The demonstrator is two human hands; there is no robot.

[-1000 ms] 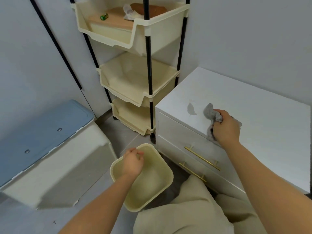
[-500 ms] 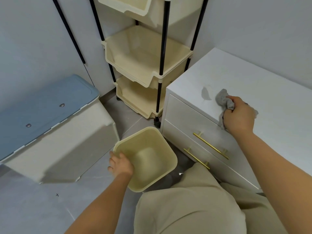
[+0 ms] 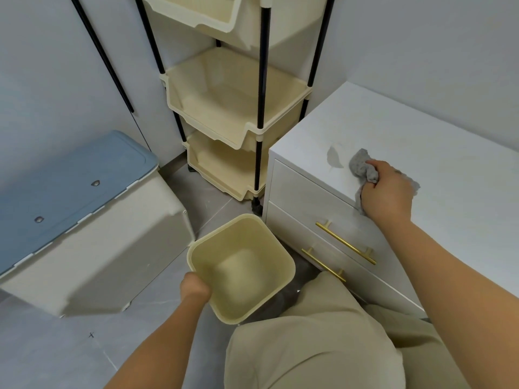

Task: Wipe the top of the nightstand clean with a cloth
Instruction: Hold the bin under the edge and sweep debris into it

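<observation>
The white nightstand [image 3: 438, 153] with two gold-handled drawers stands at the right. On its top near the front left corner lies a grey smudge [image 3: 333, 158]. My right hand [image 3: 386, 189] is shut on a crumpled grey cloth [image 3: 361, 167], pressed on the top at the front edge, just right of the smudge. My left hand [image 3: 194, 287] grips the near left rim of a cream plastic bin [image 3: 280, 279] on the floor in front of the nightstand.
A cream three-tier rack [image 3: 236, 108] on black poles stands left of the nightstand against the wall. A beige storage box with a blue lid [image 3: 73, 181] sits at the left. My knees [image 3: 323, 341] in beige trousers are at the bottom. Grey tiled floor.
My left hand went from above the bin down to its near left rim and took hold of it. The right hand with the cloth stays beside the smudge. The view tilted downward.
</observation>
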